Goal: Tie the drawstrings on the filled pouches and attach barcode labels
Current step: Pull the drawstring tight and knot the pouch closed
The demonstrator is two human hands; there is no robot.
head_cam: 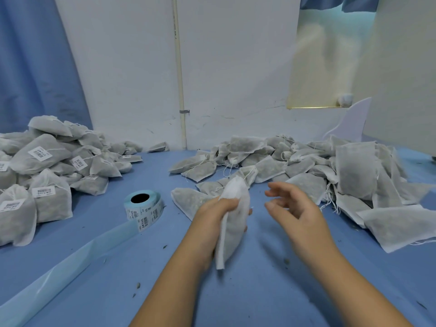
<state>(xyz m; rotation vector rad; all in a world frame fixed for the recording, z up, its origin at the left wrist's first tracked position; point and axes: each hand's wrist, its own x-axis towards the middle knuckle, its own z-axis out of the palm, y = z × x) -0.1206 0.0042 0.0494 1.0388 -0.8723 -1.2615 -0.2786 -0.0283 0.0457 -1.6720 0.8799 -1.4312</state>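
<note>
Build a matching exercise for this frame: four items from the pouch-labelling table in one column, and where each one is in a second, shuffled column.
Column 1
1. label roll
2. held pouch
3. labelled pouches
4. unlabelled pouches

Column 2
A. heaped on the right
B. in the left hand
C. heaped on the left
D. alone on the blue table, left of both hands

Pairs: 1-D, 2-B, 3-C, 4-A

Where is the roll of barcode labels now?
In the head view, the label roll sits on the blue table, left of the left hand holding a pouch, right of the labelled pouches.
</note>
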